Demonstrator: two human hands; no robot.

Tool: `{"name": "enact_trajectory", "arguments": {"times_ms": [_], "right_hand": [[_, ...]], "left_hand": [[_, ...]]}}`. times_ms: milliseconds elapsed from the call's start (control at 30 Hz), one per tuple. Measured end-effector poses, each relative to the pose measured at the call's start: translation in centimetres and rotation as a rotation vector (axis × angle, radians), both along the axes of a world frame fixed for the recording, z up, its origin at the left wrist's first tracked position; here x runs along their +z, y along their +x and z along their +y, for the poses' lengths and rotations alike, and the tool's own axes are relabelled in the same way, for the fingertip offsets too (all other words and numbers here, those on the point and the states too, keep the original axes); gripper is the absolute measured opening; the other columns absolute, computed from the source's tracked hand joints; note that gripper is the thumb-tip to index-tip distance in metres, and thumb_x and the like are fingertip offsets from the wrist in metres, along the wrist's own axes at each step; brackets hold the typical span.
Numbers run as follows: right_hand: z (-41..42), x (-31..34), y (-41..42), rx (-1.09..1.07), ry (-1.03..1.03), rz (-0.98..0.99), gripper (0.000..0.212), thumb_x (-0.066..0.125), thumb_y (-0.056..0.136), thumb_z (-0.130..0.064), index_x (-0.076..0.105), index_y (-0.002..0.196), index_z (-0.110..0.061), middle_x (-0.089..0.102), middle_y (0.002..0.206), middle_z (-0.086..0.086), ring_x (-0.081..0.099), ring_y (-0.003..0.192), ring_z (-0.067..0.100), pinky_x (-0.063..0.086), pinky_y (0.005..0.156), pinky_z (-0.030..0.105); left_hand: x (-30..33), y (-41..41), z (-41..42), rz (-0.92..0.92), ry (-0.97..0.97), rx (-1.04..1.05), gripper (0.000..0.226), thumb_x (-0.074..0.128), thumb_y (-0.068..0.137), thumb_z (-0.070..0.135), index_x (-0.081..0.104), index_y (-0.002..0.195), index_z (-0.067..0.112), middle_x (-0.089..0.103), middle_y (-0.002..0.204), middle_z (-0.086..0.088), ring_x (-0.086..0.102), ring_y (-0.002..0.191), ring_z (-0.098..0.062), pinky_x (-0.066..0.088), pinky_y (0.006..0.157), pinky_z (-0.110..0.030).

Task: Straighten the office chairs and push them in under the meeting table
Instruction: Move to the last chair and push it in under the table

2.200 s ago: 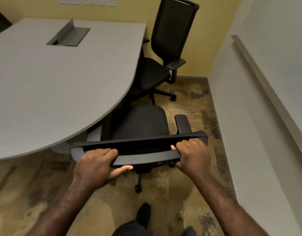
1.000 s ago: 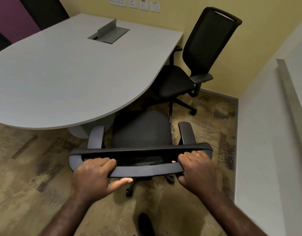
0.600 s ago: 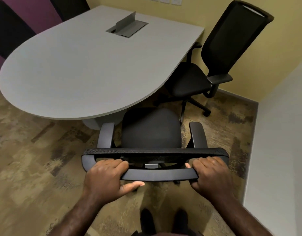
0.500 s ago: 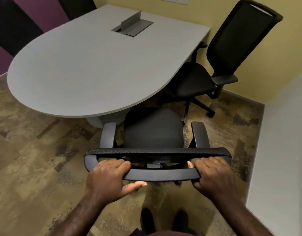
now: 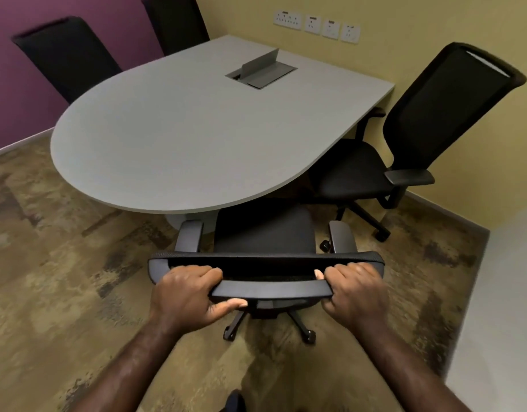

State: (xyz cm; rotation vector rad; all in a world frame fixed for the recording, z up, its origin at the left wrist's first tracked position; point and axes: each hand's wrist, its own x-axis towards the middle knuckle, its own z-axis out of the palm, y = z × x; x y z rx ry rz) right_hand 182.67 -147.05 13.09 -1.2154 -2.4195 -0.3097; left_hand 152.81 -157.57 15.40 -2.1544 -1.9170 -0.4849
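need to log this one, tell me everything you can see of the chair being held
The held chair is a black office chair seen from above and behind. It has a dark fabric seat, two grey padded armrests, a mesh-edged backrest with a plastic top bar, and a wheeled star base on the carpet. It stands upright facing the meeting table, its seat front just under the rounded edge. The left hand and right hand grip the top bar.

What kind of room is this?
Most likely a small office meeting room: a grey table with a cable box, black chairs around it, and wall sockets.
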Motion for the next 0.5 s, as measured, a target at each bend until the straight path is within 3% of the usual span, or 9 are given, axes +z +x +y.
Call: {"name": "enact_trajectory", "arguments": {"times_ms": [333,433,500], "right_hand": [[10.5,1.3,-2.5,0.055,-0.059,-0.054,0.017,0.070,0.065,-0.024,0.053,0.065,-0.021,0.055,0.059,-0.002,0.055,0.057,0.023,0.040,0.063,0.032],[13.1,1.4,-3.8,0.068,-0.055,-0.057,0.022,0.075,0.071,-0.025,0.055,0.066,-0.021,0.055,0.059,-0.003,0.055,0.056,0.022,0.042,0.062,0.032],[14.9,1.6,-4.7,0.092,-0.012,-0.028,0.021,0.065,0.081,-0.028,0.054,0.065,-0.021,0.055,0.058,-0.003,0.054,0.056,0.023,0.043,0.062,0.032]], "left_hand": [[0.2,-1.1,8.0,-0.007,0.031,0.087,0.063,0.035,0.082,0.083,0.055,0.068,0.025,0.050,0.056,0.009,0.049,0.047,-0.015,0.022,0.048,-0.023],[-0.2,-2.1,10.2,-0.010,0.033,0.105,0.063,0.036,0.082,0.083,0.054,0.068,0.025,0.048,0.055,0.009,0.047,0.047,-0.015,0.022,0.047,-0.023],[-0.3,-2.7,11.7,-0.013,0.032,0.123,0.063,0.036,0.082,0.084,0.055,0.068,0.025,0.047,0.055,0.009,0.047,0.047,-0.014,0.024,0.046,-0.023]]}}
